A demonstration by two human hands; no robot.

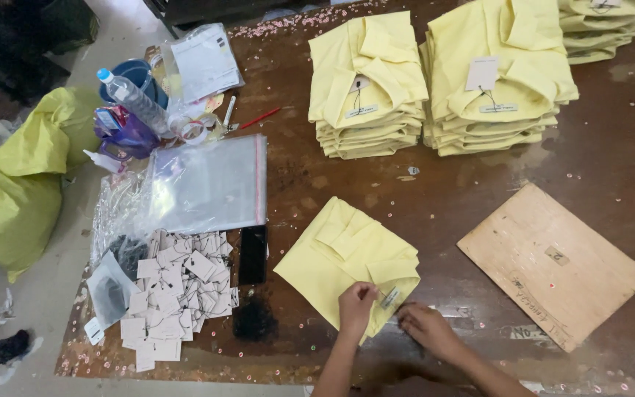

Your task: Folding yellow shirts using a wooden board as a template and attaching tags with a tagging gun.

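**Head view: two hands at the collar of a folded yellow shirt**

Head camera looks down on a dark, worn surface [450,213]. Near its front edge lies a folded yellow shirt [339,261], turned at an angle, collar toward the person. The left hand [356,305] rests on the shirt with fingers pinched together on a thin string beside a small white tag [390,297] at the collar. The right hand [426,327] lies just beside the shirt's corner on the surface, fingers curled low; whether it grips anything cannot be told.

Toward the left edge sits a loose heap of white paper tags [178,290], with a black phone [252,254] between the heap and the shirt. Behind the heap lies a stack of clear plastic bags [211,184], and at the far left corner a plastic water bottle [132,94]. Along the far edge stand stacks of folded yellow shirts [435,88], already tagged. A flat wooden board [553,265] lies near the right edge, well apart from the hands.
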